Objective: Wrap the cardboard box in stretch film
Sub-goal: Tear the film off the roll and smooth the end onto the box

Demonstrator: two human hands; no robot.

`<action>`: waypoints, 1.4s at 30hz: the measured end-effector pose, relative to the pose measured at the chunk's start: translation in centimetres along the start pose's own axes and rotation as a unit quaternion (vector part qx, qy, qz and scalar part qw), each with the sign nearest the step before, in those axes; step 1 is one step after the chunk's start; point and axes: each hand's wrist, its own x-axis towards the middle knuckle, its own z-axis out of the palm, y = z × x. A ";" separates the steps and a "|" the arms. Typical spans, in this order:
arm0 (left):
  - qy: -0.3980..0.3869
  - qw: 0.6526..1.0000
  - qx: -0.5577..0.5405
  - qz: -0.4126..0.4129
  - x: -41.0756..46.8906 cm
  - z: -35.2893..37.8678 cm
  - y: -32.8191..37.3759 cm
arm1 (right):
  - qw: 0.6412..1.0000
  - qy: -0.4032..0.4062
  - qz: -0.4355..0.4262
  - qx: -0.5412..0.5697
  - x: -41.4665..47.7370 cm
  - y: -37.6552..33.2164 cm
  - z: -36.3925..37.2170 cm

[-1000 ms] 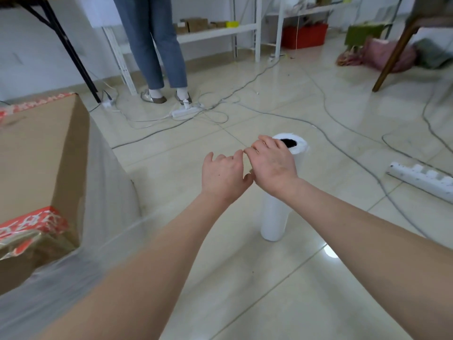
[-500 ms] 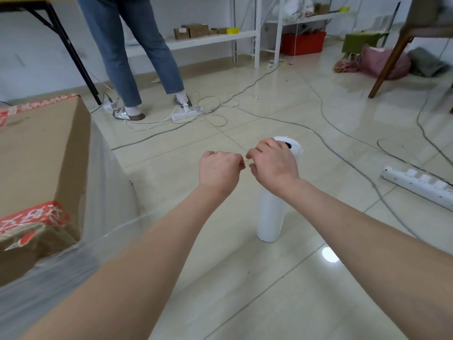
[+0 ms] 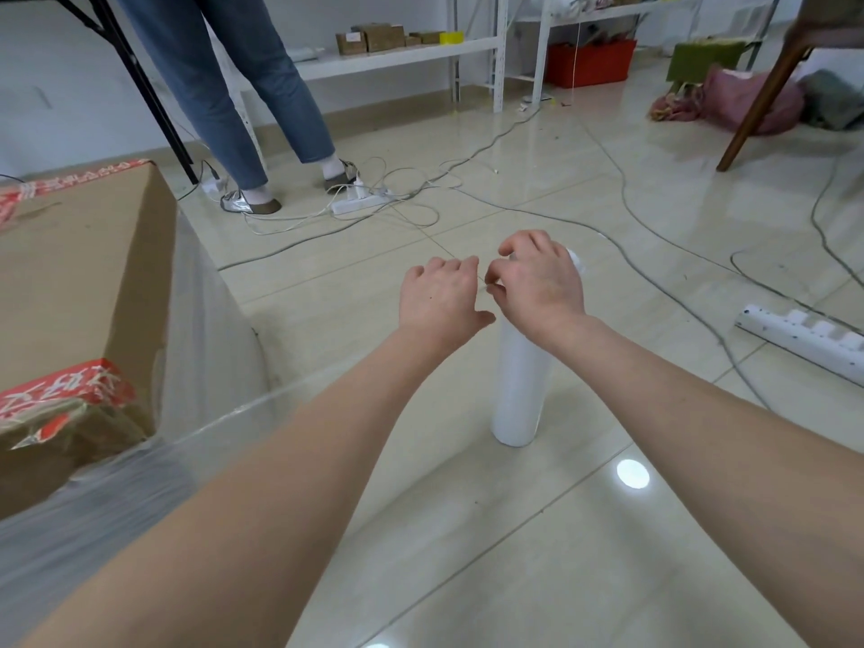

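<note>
Tiled floor (image 3: 514,554): right hand (image 3: 542,287) over film roll (image 3: 519,381), left hand (image 3: 439,297) beside.

Left hand (image 3: 439,297) uncurled, now slightly apart from right hand (image 3: 537,282)

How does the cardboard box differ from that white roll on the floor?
The cardboard box is brown and flat-sided; the roll is white and round. The box bears red printed tape; the roll is plain. The box is bulky; the roll is slim and stands upright. Both carry stretch film, it seems.
</note>
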 end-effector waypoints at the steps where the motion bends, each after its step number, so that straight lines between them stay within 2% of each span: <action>1: -0.004 1.000 -0.013 -0.012 0.3 0.2 0.2 | 1.000 0.005 0.003 0.008 0.0 0.1 -0.1; 5: 0.012 0.996 -0.074 -0.056 1.1 0.4 0.6 | 1.000 -0.006 0.000 0.006 -0.2 0.3 0.0; 13: 0.037 0.998 -0.027 -0.030 0.9 0.0 0.7 | 1.000 -0.004 -0.021 0.014 0.0 0.4 0.1; 22: 0.047 0.991 -0.121 -0.015 0.3 0.0 0.0 | 0.999 -0.024 0.014 0.035 -0.2 0.3 -0.7; 27: 0.025 0.982 -0.182 0.043 -0.4 -0.5 -0.7 | 0.999 -0.030 0.032 0.026 0.1 0.2 -0.7; 31: 0.015 0.987 -0.161 0.001 -0.6 -0.2 -2.2 | 0.999 -0.036 0.038 0.010 0.2 0.6 -0.7; 35: -0.048 0.992 -0.110 -0.040 -0.3 0.2 -2.4 | 0.998 -0.068 0.009 -0.014 0.2 0.7 -0.9; 37: -0.077 0.994 -0.060 -0.043 0.1 0.3 -1.7 | 0.997 -0.063 0.040 -0.020 0.2 0.7 -0.7; 39: -0.086 0.995 -0.018 -0.046 0.6 0.2 -1.0 | 0.988 -0.079 0.135 -0.002 0.4 1.0 -0.9; 40: -0.085 0.995 -0.012 -0.052 0.8 0.2 -0.7 | 0.979 -0.101 0.178 0.009 0.5 1.2 -1.1; 42: -0.086 0.994 -0.038 -0.061 1.3 0.3 -0.1 | 0.967 -0.142 0.212 0.021 0.7 1.4 -1.3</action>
